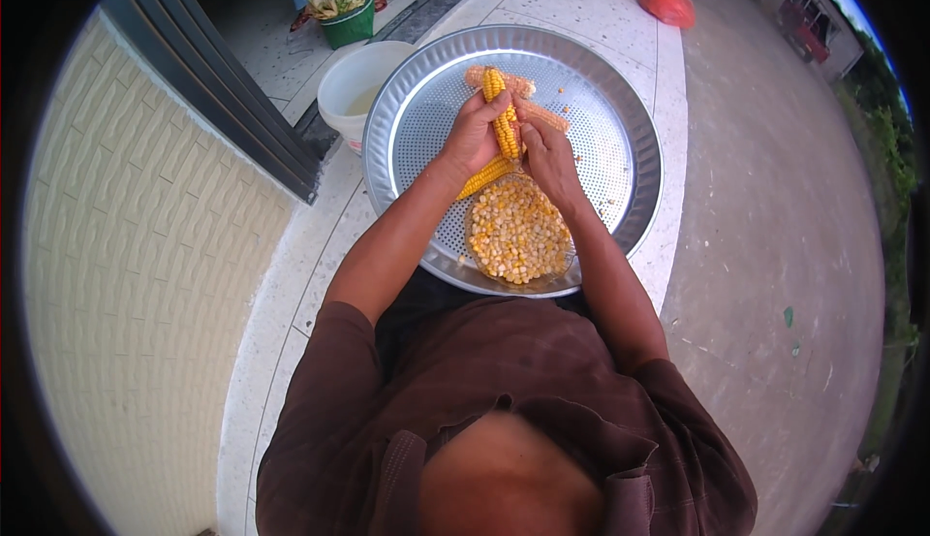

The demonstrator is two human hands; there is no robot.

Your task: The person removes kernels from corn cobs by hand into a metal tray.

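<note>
My left hand [476, 129] grips a partly shelled yellow corn cob [503, 118] above a round perforated metal tray [414, 92]. The fingers of my right hand [548, 154] press against the cob's bared reddish side, and I cannot tell whether they hold a kernel. Two stripped cobs, one at the back [476, 76] and one to its right [548, 116], lie beyond my hands. Under my left wrist rests another yellow corn cob [485, 176], partly hidden. A clear bowl of loose corn kernels [519, 234] sits at the tray's near side. A few stray kernels dot the tray.
A white plastic bucket [349, 85] stands against the tray's left side. Farther back, a seated person has a green basket of husks [349, 23] before them. Left is a tiled wall [152, 260]; a red plastic bag [666, 5] lies at the back right, by the concrete yard [770, 194].
</note>
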